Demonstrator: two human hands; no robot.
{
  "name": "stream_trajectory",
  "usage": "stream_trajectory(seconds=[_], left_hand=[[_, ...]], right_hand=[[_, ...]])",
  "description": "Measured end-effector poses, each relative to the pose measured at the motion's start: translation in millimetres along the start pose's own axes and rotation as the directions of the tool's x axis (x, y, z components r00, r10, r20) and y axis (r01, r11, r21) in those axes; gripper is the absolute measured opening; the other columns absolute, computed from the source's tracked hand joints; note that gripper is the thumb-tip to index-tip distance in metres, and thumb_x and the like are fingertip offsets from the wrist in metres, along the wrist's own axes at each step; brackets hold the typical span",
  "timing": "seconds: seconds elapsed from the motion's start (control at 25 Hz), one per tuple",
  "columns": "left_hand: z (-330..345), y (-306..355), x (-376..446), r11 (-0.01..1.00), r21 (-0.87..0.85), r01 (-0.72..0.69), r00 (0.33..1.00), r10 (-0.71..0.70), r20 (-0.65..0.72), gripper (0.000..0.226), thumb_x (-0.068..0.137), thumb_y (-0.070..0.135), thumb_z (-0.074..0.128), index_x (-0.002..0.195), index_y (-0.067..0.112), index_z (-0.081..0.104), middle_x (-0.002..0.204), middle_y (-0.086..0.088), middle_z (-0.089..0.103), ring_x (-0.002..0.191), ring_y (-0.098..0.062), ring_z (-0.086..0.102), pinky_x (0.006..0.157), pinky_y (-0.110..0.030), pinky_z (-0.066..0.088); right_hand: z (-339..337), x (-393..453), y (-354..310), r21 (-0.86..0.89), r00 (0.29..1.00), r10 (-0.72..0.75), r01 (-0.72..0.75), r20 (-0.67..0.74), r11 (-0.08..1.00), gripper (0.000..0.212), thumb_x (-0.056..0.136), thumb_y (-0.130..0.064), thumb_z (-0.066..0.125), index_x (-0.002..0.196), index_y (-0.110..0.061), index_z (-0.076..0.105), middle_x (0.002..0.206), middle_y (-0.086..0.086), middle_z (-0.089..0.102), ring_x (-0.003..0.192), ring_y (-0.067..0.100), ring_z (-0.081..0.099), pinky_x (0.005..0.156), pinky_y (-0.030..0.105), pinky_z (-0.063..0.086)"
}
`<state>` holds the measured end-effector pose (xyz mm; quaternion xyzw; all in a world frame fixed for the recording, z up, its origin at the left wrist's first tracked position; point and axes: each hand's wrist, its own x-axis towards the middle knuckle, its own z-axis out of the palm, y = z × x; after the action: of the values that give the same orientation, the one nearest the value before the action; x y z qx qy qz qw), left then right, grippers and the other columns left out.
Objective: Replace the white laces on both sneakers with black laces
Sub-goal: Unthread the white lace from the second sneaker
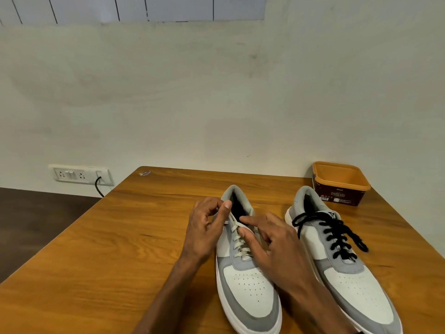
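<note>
Two white-and-grey sneakers stand side by side on the wooden table, toes toward me. The left sneaker [248, 295] carries a white lace [240, 242]. The right sneaker [356, 288] carries a black lace [337, 235], its loose ends trailing over both sides. My left hand [204, 232] is at the left sneaker's collar, thumb and fingers pinched at the top of the white lace. My right hand [274, 247] lies over the same shoe's right side, forefinger stretched toward the tongue and thumb against the lacing.
An open orange tub [342, 184] with a dark label stands at the table's back right corner. The table [115, 249] stretches wide to the left. A wall socket plate [80, 174] with a black cable sits low on the wall, left.
</note>
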<state>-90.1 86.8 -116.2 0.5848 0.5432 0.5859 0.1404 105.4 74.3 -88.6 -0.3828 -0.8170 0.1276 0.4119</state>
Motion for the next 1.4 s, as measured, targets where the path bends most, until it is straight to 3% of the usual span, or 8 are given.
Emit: stream_trajectory(seconds=[0.2, 0.4, 0.52, 0.68, 0.92, 1.04, 1.2, 1.4], left_hand=[[0, 0, 1, 1.000, 0.009, -0.019, 1.000, 0.019, 0.010, 0.034, 0.105, 0.055, 0.053, 0.091, 0.029, 0.070, 0.095, 0.010, 0.066, 0.101, -0.021, 0.061, 0.082, -0.054, 0.054], [0, -4, 1, 0.999, -0.046, 0.013, 1.000, -0.012, 0.013, 0.033, 0.103, 0.056, 0.055, 0.091, 0.030, 0.071, 0.096, 0.008, 0.066, 0.100, -0.024, 0.063, 0.082, -0.056, 0.056], [-5, 8, 3, 0.953, -0.268, 0.144, 0.990, -0.142, 0.026, 0.036, 0.101, 0.050, 0.064, 0.083, 0.020, 0.074, 0.091, -0.007, 0.071, 0.093, -0.033, 0.068, 0.090, -0.062, 0.056], [-25, 20, 7, 0.733, -0.607, 0.308, 0.930, -0.366, 0.029, 0.042, 0.078, 0.062, 0.080, 0.063, 0.023, 0.069, 0.072, -0.003, 0.061, 0.074, -0.020, 0.058, 0.083, -0.041, 0.052], [-19, 16, 3, 0.986, -0.108, 0.124, 0.916, -0.156, -0.369, 0.052, 0.100, 0.063, 0.052, 0.084, 0.017, 0.069, 0.082, 0.003, 0.066, 0.078, -0.013, 0.060, 0.069, -0.035, 0.049], [-10, 20, 0, 0.994, 0.038, -0.106, 0.971, 0.112, -0.211, 0.046, 0.107, 0.054, 0.040, 0.098, 0.025, 0.074, 0.101, 0.010, 0.069, 0.106, -0.018, 0.063, 0.084, -0.036, 0.050], [4, 25, -7, 0.982, 0.025, -0.190, 0.981, 0.190, -0.039, 0.056, 0.109, 0.053, 0.034, 0.083, 0.022, 0.073, 0.088, 0.010, 0.070, 0.098, -0.020, 0.064, 0.084, -0.043, 0.050], [9, 20, -6, 0.994, -0.097, -0.041, 0.997, 0.035, -0.066, 0.056, 0.111, 0.049, 0.037, 0.073, 0.024, 0.068, 0.077, 0.004, 0.068, 0.081, -0.022, 0.065, 0.075, -0.058, 0.051]], right_hand=[[3, 0, -5, 0.093, 0.998, -0.008, 0.014, -0.061, 0.996, 0.009, 0.104, -0.031, 0.061, 0.097, -0.029, 0.066, 0.089, -0.016, 0.055, 0.085, 0.008, 0.058, 0.070, 0.015, 0.045], [-12, 6, -8, 0.587, 0.917, 0.368, -0.214, -0.155, 0.781, 0.021, 0.108, -0.038, 0.049, 0.100, -0.022, 0.062, 0.093, -0.003, 0.069, 0.090, 0.014, 0.069, 0.083, 0.033, 0.058], [-14, 8, -4, 0.561, 0.868, 0.429, -0.232, -0.250, 0.795, 0.017, 0.105, -0.031, 0.057, 0.096, -0.021, 0.066, 0.089, -0.007, 0.071, 0.088, 0.011, 0.069, 0.078, 0.029, 0.057], [-6, 7, 9, 0.480, 0.867, 0.418, -0.255, -0.271, 0.839, 0.019, 0.100, -0.036, 0.064, 0.117, -0.028, 0.062, 0.104, -0.016, 0.069, 0.102, 0.002, 0.066, 0.088, 0.031, 0.059], [-1, -2, 3, 0.179, 0.990, 0.018, 0.008, -0.139, 0.984, 0.036, 0.094, -0.025, 0.061, 0.128, -0.037, 0.063, 0.144, -0.016, 0.042, 0.134, -0.004, 0.042, 0.096, 0.011, 0.048], [4, -4, 0, 0.030, 0.998, -0.070, 0.070, -0.006, 0.997, 0.029, 0.088, -0.036, 0.065, 0.114, -0.028, 0.074, 0.145, -0.008, 0.041, 0.141, 0.011, 0.038, 0.110, 0.034, 0.045], [7, -4, -2, 0.043, 1.000, 0.005, -0.005, 0.012, 0.999, 0.017, 0.090, -0.041, 0.061, 0.102, -0.032, 0.070, 0.130, -0.011, 0.039, 0.134, 0.013, 0.042, 0.106, 0.046, 0.049], [7, 0, -7, 0.347, 0.986, 0.160, -0.163, 0.038, 0.924, 0.009, 0.093, -0.024, 0.078, 0.091, -0.032, 0.075, 0.119, -0.019, 0.049, 0.120, 0.005, 0.055, 0.095, 0.020, 0.050]])
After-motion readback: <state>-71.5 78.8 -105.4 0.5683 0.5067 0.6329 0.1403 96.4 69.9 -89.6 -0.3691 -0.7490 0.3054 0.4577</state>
